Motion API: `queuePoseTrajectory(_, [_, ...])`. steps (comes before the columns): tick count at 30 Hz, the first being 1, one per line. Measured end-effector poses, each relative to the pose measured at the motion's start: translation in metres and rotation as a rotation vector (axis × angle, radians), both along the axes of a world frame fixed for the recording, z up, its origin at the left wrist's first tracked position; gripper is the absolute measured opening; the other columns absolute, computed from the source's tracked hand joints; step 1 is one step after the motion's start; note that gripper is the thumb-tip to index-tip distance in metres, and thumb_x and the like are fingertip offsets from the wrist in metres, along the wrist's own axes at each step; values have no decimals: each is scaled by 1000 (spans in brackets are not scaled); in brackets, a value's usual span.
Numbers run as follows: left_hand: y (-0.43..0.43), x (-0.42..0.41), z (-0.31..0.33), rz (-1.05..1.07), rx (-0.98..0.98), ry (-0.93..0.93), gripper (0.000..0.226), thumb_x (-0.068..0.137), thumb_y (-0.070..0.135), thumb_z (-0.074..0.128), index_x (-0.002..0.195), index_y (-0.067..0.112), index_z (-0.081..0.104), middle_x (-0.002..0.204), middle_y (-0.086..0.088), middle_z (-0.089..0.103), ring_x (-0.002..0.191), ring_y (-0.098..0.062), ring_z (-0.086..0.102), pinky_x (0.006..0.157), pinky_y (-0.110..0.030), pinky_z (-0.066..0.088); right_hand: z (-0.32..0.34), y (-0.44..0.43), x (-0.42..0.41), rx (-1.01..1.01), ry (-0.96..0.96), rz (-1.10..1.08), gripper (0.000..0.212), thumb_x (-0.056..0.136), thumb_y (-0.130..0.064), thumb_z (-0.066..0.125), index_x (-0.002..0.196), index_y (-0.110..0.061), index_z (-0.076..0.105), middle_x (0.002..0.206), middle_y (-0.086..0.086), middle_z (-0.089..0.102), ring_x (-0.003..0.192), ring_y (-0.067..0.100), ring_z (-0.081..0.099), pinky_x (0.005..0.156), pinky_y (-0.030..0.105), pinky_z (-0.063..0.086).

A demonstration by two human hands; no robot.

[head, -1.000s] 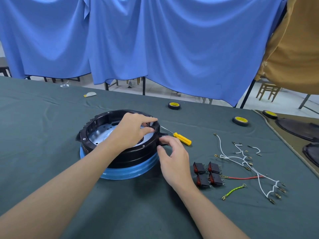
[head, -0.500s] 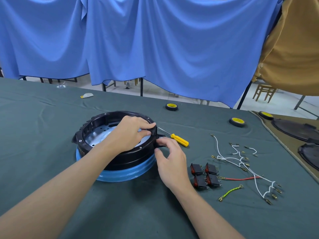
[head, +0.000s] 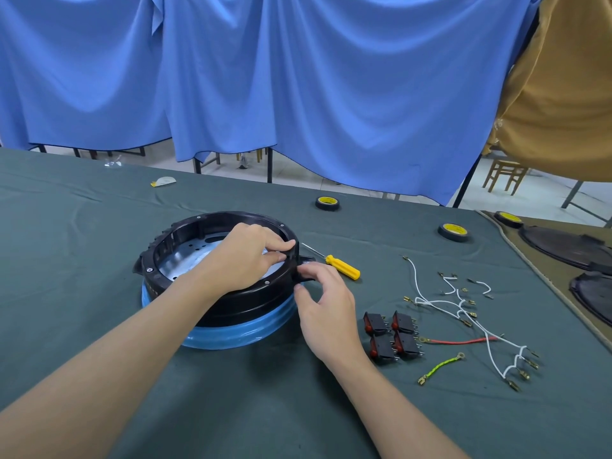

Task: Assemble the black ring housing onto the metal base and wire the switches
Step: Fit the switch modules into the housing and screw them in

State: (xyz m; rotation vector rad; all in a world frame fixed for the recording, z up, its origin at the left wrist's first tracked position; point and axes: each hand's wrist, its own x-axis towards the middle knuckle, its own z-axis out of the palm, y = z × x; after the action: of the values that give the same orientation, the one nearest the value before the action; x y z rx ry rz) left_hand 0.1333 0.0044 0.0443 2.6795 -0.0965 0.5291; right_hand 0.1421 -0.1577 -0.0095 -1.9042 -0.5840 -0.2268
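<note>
Where the black ring housing (head: 155, 260) sits over the metal base (head: 185, 260), the pair stands on the green-covered table (head: 99, 326), left of centre in the head view, the only view. The lower rim of the base is wrapped in blue film (head: 231, 336). The left hand (head: 246, 256) reaches across the opening and pinches the far-right rim of the housing between thumb and curled fingers. The right hand (head: 326, 306) closes thumb and fingertips on a small lug (head: 308, 260) that projects from the housing's right wall.

Four switches (head: 390, 336) lie grouped just right of that hand, not yet wired. Beyond them are a white wire harness (head: 463, 309), a red wire (head: 460, 342) and a green-yellow wire (head: 440, 367), and a yellow-handled screwdriver (head: 342, 267) lies just behind the lug.

Handling, as judged:
- The housing looks to be moulded plastic, light and fairly stiff, though an open ring may flex if squeezed across its width.
- Its glossy wall offers little purchase, so the top rim and the lug are the sounder holds.
- The sheet-metal base is probably the heavier part, and its film may be slick.
- The switches are best taken by the body, clear of the bare terminals.
- The limp wires are best taken close to their crimped ends
</note>
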Motion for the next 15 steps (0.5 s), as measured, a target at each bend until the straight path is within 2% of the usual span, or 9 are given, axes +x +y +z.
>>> queuePoseTrajectory(2, [0, 0, 0, 3, 26, 31, 27, 94, 14, 65, 120, 17, 70, 121, 0, 71, 116, -21, 61, 100, -29, 41, 0, 0, 0, -3, -2, 0, 26, 90, -8, 58, 112, -19, 66, 115, -13, 60, 108, -3, 52, 98, 14, 39])
queuePoseTrajectory(4, [0, 0, 1, 36, 57, 82, 28, 97, 21, 61, 122, 28, 69, 126, 10, 67, 122, -19, 56, 99, -39, 46, -1, 0, 0, -6, -3, 1, 26, 90, -8, 58, 112, -19, 66, 115, -13, 60, 109, -3, 52, 97, 13, 40])
queuePoseTrajectory(6, [0, -1, 1, 74, 79, 113, 28, 98, 27, 59, 123, 37, 67, 128, 18, 64, 126, -16, 52, 96, -42, 48, -1, 0, 1, -6, -5, 2, 26, 90, -8, 58, 112, -20, 66, 115, -13, 60, 109, -3, 52, 97, 12, 39])
queuePoseTrajectory(8, [1, -1, 0, 79, 49, 114, 27, 97, 27, 60, 122, 36, 68, 128, 15, 65, 126, -17, 53, 98, -42, 47, -1, 0, 1, -14, -1, 2, 26, 91, -9, 58, 112, -21, 65, 115, -14, 59, 109, -4, 51, 95, 8, 38])
queuePoseTrajectory(9, [1, 0, 0, 79, 20, 103, 27, 96, 25, 62, 121, 33, 69, 125, 11, 68, 121, -18, 57, 98, -40, 47, -1, 0, 1, -16, 0, 2, 26, 91, -9, 58, 112, -22, 65, 115, -15, 59, 108, -5, 51, 93, 4, 36])
queuePoseTrajectory(11, [0, 0, 1, 83, -88, 62, 25, 95, 21, 63, 117, 26, 73, 113, 2, 73, 101, -15, 66, 94, -31, 49, -2, 0, 2, -14, 0, 1, 26, 90, -9, 58, 112, -22, 65, 115, -15, 59, 108, -6, 50, 90, 0, 33])
queuePoseTrajectory(13, [1, 1, 2, 99, -240, 38, 17, 94, 20, 63, 107, 21, 75, 100, 2, 76, 85, -6, 67, 84, -23, 50, -2, 0, 2, -15, -2, -1, 26, 90, -9, 58, 112, -21, 65, 115, -15, 59, 108, -6, 49, 90, -1, 32])
queuePoseTrajectory(15, [3, 2, 3, 118, -350, 73, 10, 95, 24, 63, 96, 25, 74, 92, 4, 75, 78, -4, 68, 75, -23, 52, -2, 0, 2, -14, 0, 2, 27, 90, -8, 58, 113, -21, 66, 115, -15, 59, 108, -6, 50, 90, 0, 33])
